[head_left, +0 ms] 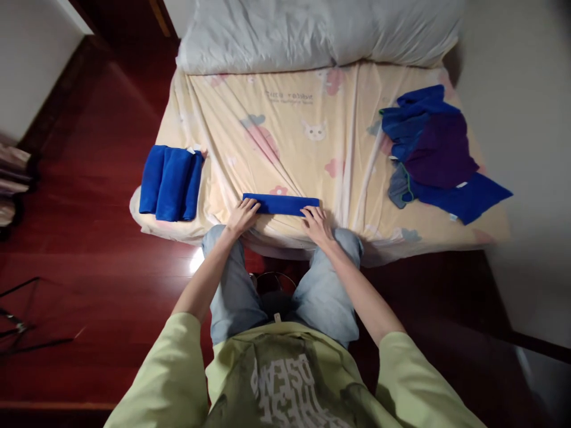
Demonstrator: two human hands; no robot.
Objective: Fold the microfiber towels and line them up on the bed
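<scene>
A blue towel [283,205], folded into a long narrow strip, lies near the front edge of the bed, straight across in front of me. My left hand [243,215] grips its left end, fingers curled over the top. At the right end, my right hand [316,223] has its fingers bent and closed on the near edge; the thumb is hard to see. Off to the left rest several rolled or folded blue towels [172,184], side by side. To the right is a loose heap of crumpled cloths [439,148] in blue, purple and grey-blue.
The bed sheet [294,137] is pale yellow with rabbit and carrot prints and some wrinkles. A thick grey-white quilt [321,35] is bundled along the far side. Dark red floor [98,249] surrounds the bed; a black stand's legs [27,327] show at lower left.
</scene>
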